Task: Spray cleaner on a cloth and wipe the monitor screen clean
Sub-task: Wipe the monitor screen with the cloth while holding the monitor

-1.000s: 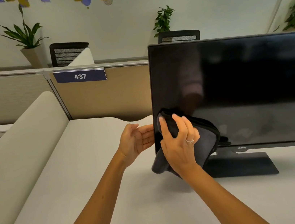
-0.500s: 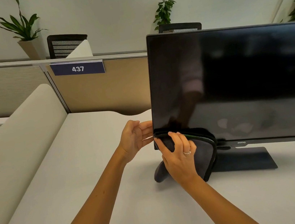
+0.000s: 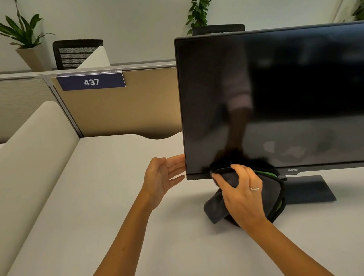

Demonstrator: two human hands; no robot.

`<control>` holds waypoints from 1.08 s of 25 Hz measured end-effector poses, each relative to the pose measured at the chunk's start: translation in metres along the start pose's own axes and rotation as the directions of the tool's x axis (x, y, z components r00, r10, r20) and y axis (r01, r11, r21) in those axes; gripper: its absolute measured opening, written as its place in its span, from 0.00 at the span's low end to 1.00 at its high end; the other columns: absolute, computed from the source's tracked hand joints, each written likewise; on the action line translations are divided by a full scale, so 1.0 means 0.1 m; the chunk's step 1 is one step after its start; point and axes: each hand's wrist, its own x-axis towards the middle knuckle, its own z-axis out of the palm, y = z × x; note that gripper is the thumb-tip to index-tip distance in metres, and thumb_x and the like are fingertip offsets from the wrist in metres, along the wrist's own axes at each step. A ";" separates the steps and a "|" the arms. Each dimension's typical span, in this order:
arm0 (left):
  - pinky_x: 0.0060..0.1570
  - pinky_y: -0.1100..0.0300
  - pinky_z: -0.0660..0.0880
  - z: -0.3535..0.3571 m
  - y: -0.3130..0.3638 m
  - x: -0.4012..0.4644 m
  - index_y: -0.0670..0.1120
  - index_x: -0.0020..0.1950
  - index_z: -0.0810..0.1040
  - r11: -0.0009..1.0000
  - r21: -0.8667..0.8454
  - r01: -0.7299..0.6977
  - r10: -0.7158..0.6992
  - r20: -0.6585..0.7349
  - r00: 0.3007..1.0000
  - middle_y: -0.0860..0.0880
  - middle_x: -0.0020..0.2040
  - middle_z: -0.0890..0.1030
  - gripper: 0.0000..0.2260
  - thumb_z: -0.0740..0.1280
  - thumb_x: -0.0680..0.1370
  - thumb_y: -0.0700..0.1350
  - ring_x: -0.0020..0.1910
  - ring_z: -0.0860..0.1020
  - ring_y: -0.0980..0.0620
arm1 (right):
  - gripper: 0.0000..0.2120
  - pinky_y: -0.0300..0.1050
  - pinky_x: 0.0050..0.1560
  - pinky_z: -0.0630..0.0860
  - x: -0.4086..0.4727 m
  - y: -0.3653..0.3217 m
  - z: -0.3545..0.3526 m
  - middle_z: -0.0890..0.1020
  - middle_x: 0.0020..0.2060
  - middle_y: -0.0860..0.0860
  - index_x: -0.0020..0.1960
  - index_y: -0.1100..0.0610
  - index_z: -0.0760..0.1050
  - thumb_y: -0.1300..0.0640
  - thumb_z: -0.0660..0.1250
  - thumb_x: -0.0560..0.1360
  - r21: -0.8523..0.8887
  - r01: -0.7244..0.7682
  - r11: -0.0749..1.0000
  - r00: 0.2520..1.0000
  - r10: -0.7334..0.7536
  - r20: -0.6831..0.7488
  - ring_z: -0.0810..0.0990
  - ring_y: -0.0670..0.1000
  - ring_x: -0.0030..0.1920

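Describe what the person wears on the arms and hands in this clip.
Both forearms are bare to the frame's edge, with no sleeves, watch or gloves in view. The right hand wears one thin silver ring. The left hand shows no jewellery.

Monitor (image 3: 288, 99): black, upright on flat stand, screen dark, faint smudges lower right. Cloth (image 3: 270, 193): dark grey, green-edged, bunched against bottom bezel near left corner, trailing onto desk.
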 end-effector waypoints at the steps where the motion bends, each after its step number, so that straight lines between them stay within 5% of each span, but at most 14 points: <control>1: 0.57 0.53 0.74 -0.03 0.00 -0.01 0.48 0.56 0.80 1.000 -0.005 -0.003 0.003 0.000 1.000 0.49 0.58 0.82 0.25 0.44 0.81 0.51 0.57 0.79 0.48 | 0.16 0.57 0.55 0.75 -0.03 0.06 -0.03 0.67 0.61 0.60 0.62 0.52 0.76 0.54 0.60 0.76 -0.006 -0.036 0.999 0.999 0.036 -0.009 0.68 0.61 0.61; 7: 0.61 0.50 0.71 -0.12 0.02 -0.03 0.44 0.57 0.81 1.000 0.015 -0.024 0.024 0.019 1.000 0.46 0.58 0.81 0.27 0.43 0.80 0.51 0.58 0.79 0.46 | 0.19 0.55 0.49 0.78 -0.02 0.05 -0.10 0.71 0.55 0.59 0.60 0.55 0.78 0.62 0.71 0.69 0.011 -0.163 0.987 0.986 0.163 -0.042 0.69 0.59 0.54; 12: 0.60 0.51 0.71 -0.10 0.03 -0.01 0.48 0.53 0.83 0.997 0.066 -0.031 0.030 0.020 0.999 0.48 0.57 0.82 0.28 0.42 0.80 0.51 0.57 0.80 0.48 | 0.19 0.55 0.49 0.78 0.08 -0.29 -0.01 0.76 0.53 0.59 0.61 0.53 0.77 0.57 0.71 0.70 0.097 -0.120 0.988 0.992 0.123 -0.017 0.74 0.61 0.53; 22: 0.56 0.52 0.73 -0.04 0.06 -0.05 0.52 0.47 0.85 0.989 0.124 -0.082 0.087 -0.033 0.996 0.50 0.52 0.84 0.28 0.43 0.81 0.51 0.53 0.81 0.48 | 0.26 0.56 0.54 0.74 0.08 -0.47 0.10 0.70 0.56 0.55 0.64 0.48 0.72 0.54 0.75 0.68 0.097 0.052 0.994 0.997 -0.058 0.055 0.70 0.58 0.56; 27: 0.54 0.55 0.75 0.04 0.06 -0.09 0.49 0.49 0.83 0.983 0.142 -0.118 0.129 -0.076 0.989 0.50 0.52 0.84 0.24 0.49 0.74 0.55 0.53 0.81 0.48 | 0.14 0.45 0.57 0.73 0.07 -0.12 -0.11 0.75 0.50 0.45 0.52 0.41 0.70 0.35 0.63 0.72 0.231 -0.270 0.935 0.959 0.238 0.157 0.73 0.49 0.54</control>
